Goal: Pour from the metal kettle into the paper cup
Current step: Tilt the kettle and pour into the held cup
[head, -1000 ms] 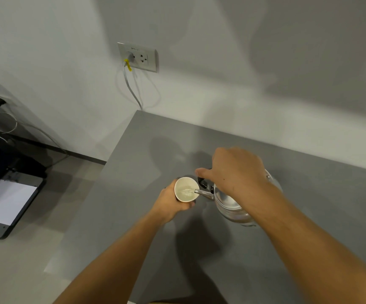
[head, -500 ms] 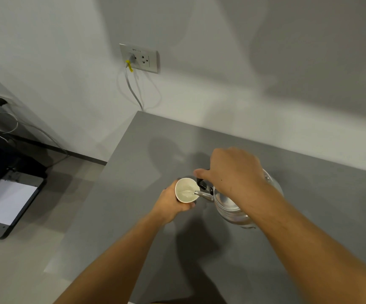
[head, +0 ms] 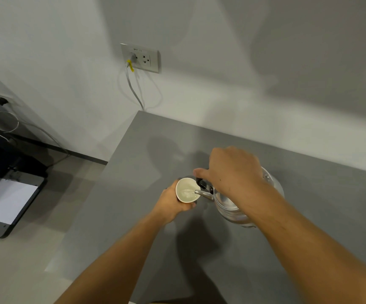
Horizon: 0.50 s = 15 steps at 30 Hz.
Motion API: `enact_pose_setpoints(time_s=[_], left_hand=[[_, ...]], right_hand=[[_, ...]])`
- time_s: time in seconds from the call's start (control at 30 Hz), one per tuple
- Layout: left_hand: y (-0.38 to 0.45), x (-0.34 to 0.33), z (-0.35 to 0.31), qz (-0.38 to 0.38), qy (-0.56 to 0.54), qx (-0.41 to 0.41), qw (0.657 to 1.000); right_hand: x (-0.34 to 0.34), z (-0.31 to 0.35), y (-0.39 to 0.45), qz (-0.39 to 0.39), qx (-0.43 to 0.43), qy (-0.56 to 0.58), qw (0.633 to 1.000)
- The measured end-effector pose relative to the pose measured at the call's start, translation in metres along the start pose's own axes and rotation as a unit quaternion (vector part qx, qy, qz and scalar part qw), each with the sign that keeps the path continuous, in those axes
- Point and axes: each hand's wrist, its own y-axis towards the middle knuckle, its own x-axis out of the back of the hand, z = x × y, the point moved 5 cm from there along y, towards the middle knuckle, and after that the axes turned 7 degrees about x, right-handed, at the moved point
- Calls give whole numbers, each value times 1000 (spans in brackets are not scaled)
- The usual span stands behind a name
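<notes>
Over the grey table (head: 309, 249) my left hand (head: 173, 205) is wrapped around a white paper cup (head: 183, 187), which holds clear liquid. My right hand (head: 232, 172) grips the black handle of the metal kettle (head: 228, 205) from above. The kettle is tilted to the left, its spout reaches over the cup's right rim, and a thin stream runs into the cup. My right forearm hides much of the kettle's body.
A wall socket (head: 141, 58) with a plugged-in white cable (head: 133, 88) sits above the table's far left corner. On the floor to the left stands a dark printer with white paper (head: 4, 200). The table's left edge lies close to the cup.
Both hands, the cup and the kettle stay almost in place. The stream keeps running from the spout into the cup.
</notes>
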Motion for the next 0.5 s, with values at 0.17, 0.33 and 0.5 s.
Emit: enact_pose_setpoints(time_s=[0.17,0.33,0.5], left_hand=[[0,0,0,-1,-5,4,1000],[0,0,0,-1,-6,7,1000],[1,0,1,0,-5,7,1000]], right_hand=[[1,1,0,-2,5,-3,1000],[3,2,0,5,4,0,1000],[4,2,0,6,3,1,1000]])
